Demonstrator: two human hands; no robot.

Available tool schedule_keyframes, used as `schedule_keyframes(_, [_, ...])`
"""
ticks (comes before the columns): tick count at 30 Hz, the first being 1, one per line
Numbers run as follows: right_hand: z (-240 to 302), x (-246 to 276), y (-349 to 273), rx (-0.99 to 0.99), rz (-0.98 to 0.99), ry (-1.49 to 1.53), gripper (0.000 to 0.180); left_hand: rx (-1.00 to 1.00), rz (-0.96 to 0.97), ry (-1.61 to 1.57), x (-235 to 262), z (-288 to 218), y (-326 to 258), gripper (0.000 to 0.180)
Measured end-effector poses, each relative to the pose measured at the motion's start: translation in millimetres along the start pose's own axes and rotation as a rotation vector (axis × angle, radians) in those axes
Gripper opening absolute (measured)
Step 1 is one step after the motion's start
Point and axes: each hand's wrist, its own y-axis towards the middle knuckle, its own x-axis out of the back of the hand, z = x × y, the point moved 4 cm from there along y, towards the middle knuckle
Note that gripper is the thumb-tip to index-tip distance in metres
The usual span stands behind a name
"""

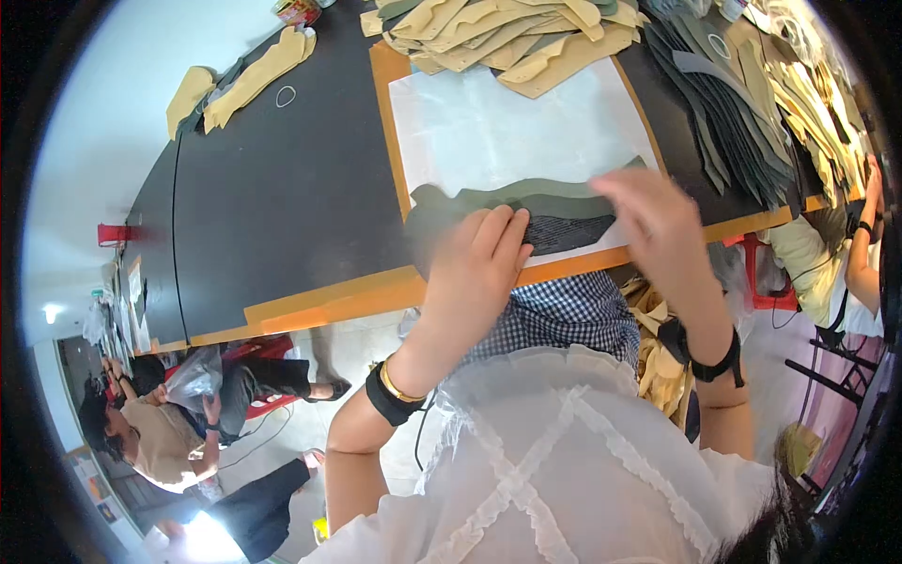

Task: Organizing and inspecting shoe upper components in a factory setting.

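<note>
A dark green piece [554, 201] is pressed under the left hand [474, 265], fingers close together. Its other end is found by the blurred right hand [658, 223]; whether either hand pinches cannot be told. It seems to be being straightened; steady holding may be needed next.

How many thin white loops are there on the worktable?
2: one white loop on the black tabletop at left, another loop on the stack of dark pieces at right. Others may be hidden.
</note>
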Motion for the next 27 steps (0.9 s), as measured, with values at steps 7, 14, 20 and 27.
schedule_keyframes(7, [25.0,-39.6,3.3,0.160,0.197,0.050,0.039,0.006,-0.044,-0.075,-1.5,2.9,-1.5,0.037])
schedule_keyframes(14, [44.2,-40.2,6.0,0.081,0.208,0.087,0.032,0.184,-0.087,-0.113,30.5,14.6,-29.1,0.036])
schedule_keyframes(20, [49.9,-36.4,1.6,0.098,0.196,-0.010,0.025,0.156,-0.119,-0.128,28.8,19.3,-31.4,0.031])
schedule_keyframes(27, [27.6,-14.0,7.6,0.129,-0.039,0.072,0.024,0.238,-0.063,0.158,47.1,52.3,-35.9,0.030])
